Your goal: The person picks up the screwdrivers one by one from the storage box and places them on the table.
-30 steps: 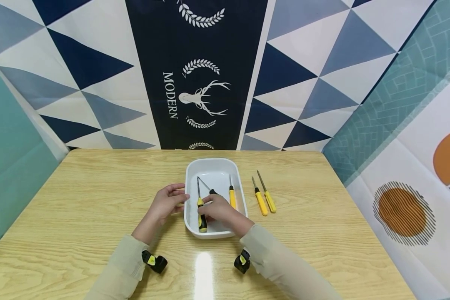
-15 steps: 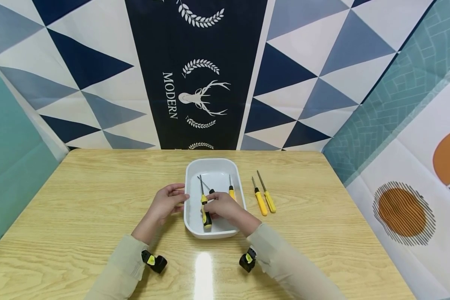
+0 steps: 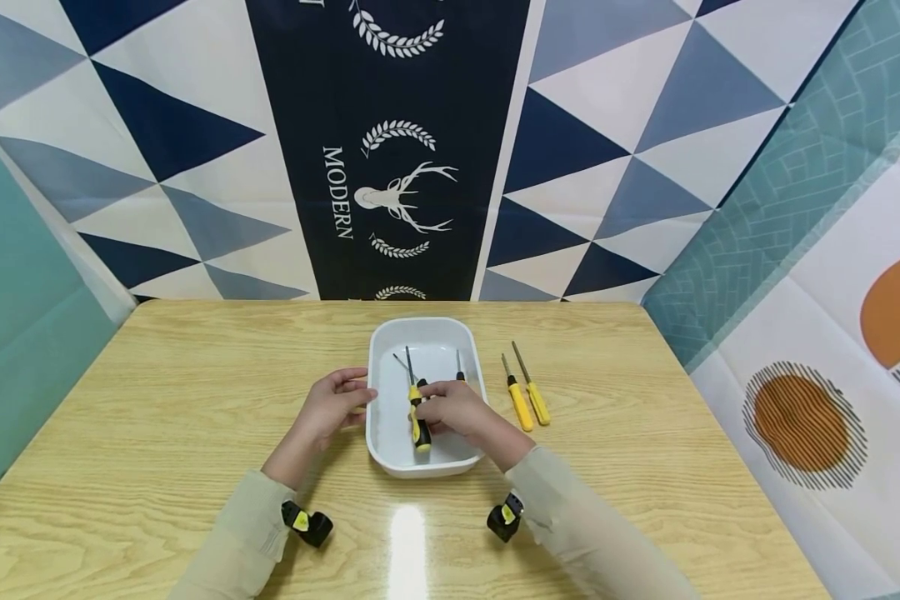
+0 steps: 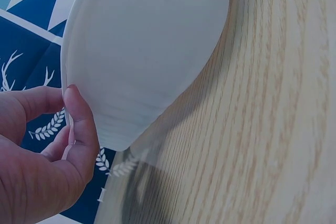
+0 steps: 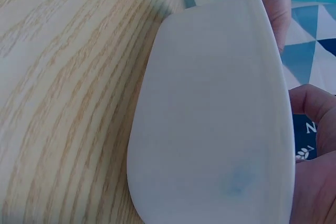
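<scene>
A white plastic tray (image 3: 385,454) stands on the wooden table, seen from outside in both wrist views. My left hand (image 3: 335,402) holds its left rim, fingers curled at the edge in the left wrist view (image 4: 79,129). Inside the tray, my right hand (image 3: 456,412) grips a black-and-yellow screwdriver (image 3: 422,433) by its handle, the shaft aimed away from me. Two other screwdrivers lie in the tray: one with a thin shaft (image 3: 400,361) behind the held one, and one with a dark collar (image 3: 460,375) near the right wall, its handle mostly hidden by my hand.
To the right of the tray, two yellow-handled screwdrivers lie side by side, a shorter one (image 3: 520,407) and a longer one (image 3: 538,404). Patterned cloth walls (image 3: 405,250) rise behind the table's far edge and at both sides.
My right hand has shifted the black-and-yellow screwdriver to the right and slightly away from me inside the tray. It now overlaps the thin-shafted screwdriver's handle. My left hand stays on the rim.
</scene>
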`<state>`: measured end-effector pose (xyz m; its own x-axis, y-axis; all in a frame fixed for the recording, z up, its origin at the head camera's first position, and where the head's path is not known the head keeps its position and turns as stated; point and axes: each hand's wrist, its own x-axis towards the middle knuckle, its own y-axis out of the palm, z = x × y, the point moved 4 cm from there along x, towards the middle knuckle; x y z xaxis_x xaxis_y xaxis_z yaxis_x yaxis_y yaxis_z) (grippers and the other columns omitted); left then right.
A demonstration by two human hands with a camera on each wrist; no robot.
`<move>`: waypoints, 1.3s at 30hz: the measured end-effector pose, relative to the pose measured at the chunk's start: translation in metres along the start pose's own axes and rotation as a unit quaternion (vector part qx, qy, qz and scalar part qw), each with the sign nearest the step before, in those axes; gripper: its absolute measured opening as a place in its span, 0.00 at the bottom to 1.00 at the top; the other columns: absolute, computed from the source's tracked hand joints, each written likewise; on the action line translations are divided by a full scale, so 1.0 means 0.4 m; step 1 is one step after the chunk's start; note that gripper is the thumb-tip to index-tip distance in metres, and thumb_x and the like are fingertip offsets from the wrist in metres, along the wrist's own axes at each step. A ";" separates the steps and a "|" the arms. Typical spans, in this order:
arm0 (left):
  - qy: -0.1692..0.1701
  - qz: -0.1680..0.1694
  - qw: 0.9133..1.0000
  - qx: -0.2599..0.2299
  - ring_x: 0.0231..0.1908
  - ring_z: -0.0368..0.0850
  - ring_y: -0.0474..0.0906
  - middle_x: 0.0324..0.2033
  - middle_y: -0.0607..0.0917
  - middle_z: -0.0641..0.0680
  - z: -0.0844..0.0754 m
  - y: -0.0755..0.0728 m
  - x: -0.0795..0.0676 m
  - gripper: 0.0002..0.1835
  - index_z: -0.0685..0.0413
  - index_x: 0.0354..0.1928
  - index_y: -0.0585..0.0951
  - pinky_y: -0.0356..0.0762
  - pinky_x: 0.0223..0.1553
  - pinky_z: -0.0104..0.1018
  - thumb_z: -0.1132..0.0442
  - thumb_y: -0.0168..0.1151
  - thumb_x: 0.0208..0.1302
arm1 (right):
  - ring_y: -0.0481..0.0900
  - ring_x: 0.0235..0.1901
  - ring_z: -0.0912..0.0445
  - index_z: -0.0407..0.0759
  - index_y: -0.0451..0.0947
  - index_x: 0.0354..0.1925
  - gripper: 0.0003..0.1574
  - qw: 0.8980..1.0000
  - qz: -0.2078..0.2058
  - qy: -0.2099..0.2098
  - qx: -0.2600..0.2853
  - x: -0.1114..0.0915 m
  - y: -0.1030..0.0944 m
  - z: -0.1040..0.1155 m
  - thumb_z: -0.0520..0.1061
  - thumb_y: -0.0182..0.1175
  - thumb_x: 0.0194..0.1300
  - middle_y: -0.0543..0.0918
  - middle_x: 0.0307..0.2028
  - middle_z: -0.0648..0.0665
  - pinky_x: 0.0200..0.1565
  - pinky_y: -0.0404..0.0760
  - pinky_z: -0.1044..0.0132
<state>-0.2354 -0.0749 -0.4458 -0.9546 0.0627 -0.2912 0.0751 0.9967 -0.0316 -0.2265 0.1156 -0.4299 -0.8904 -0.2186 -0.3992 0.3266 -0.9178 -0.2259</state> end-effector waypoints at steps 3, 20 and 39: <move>-0.002 0.001 1.000 0.000 0.32 0.40 0.77 0.46 0.75 0.57 0.002 0.000 0.000 0.25 0.59 0.61 0.69 0.82 0.33 0.30 0.68 0.59 0.60 | 0.80 0.30 0.57 0.32 0.70 0.57 0.31 1.000 -0.002 0.003 -0.002 -0.003 -0.008 0.003 0.37 0.60 0.54 0.82 0.41 0.38 0.38 0.84 0.64; -0.002 0.005 1.000 -0.004 0.31 0.39 0.77 0.45 0.74 0.57 0.003 0.001 -0.004 0.25 0.59 0.61 0.69 0.82 0.32 0.29 0.69 0.59 0.61 | 0.78 0.28 0.58 0.33 0.72 0.53 0.26 1.000 -0.020 0.005 0.016 -0.012 -0.033 0.012 0.37 0.62 0.55 0.80 0.33 0.44 0.35 0.81 0.69; 0.005 0.017 1.000 -0.006 0.33 0.41 0.78 0.44 0.74 0.55 -0.002 -0.003 -0.007 0.25 0.60 0.62 0.68 0.82 0.33 0.30 0.68 0.59 0.62 | 0.76 0.31 0.57 0.35 0.71 0.56 0.28 0.999 -0.036 0.013 0.013 -0.020 -0.081 0.032 0.39 0.60 0.56 0.79 0.42 0.41 0.34 0.78 0.70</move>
<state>-0.2331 -0.0762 -0.4441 -0.9544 0.0972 -0.2823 0.1045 0.9945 -0.0110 -0.2342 0.1428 -0.4080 -0.9029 -0.1436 -0.4052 0.2531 -0.9394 -0.2311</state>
